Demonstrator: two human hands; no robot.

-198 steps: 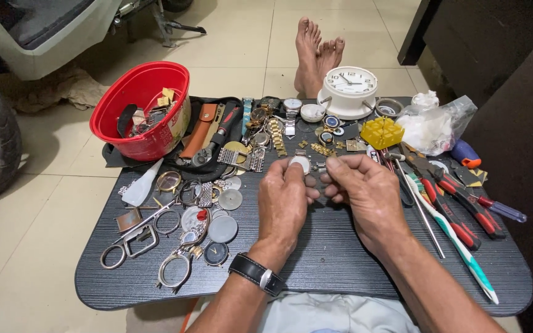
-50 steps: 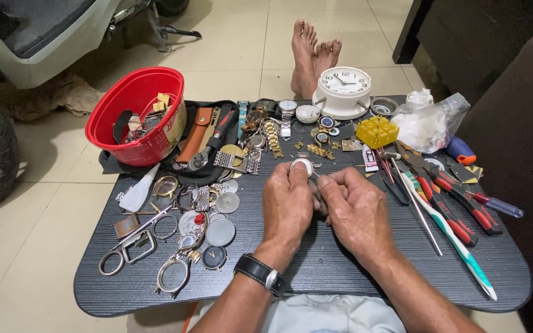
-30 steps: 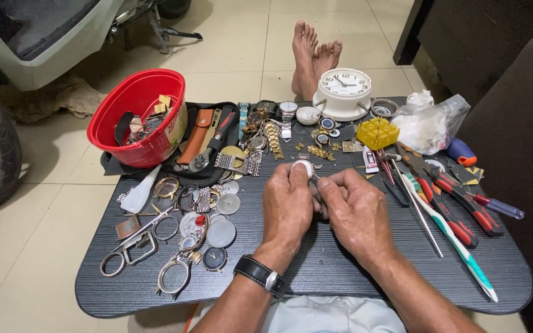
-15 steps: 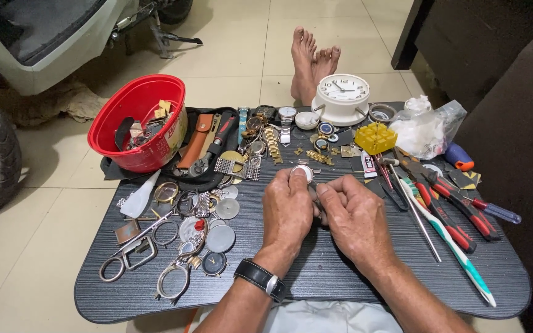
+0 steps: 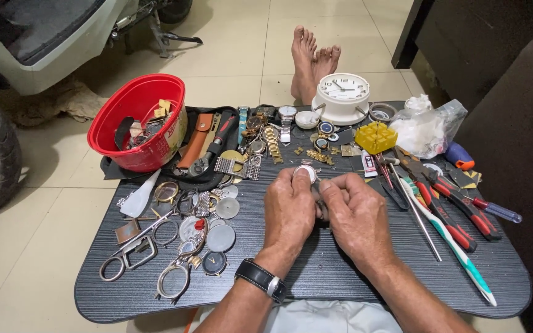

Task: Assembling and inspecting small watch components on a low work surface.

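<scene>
While your hands meet just in front of the white round desk clock (image 5: pixel 343 94), work on a small silver watch case (image 5: pixel 305 174) looks underway.
Your left hand (image 5: pixel 288 213) pinches the case; your right hand (image 5: pixel 356 216) closes on something I cannot make out against it.

Red bowl (image 5: pixel 136 120), white round clock (image 5: pixel 341 97), yellow block (image 5: pixel 375 137), black ribbed table (image 5: pixel 316 283). Red-and-black pliers (image 5: pixel 445 206). White-and-teal toothbrush (image 5: pixel 458 250). Black wristwatch (image 5: pixel 261 279). Brown leather strap (image 5: pixel 196 139). Silver watch case (image 5: pixel 305 173).
</scene>
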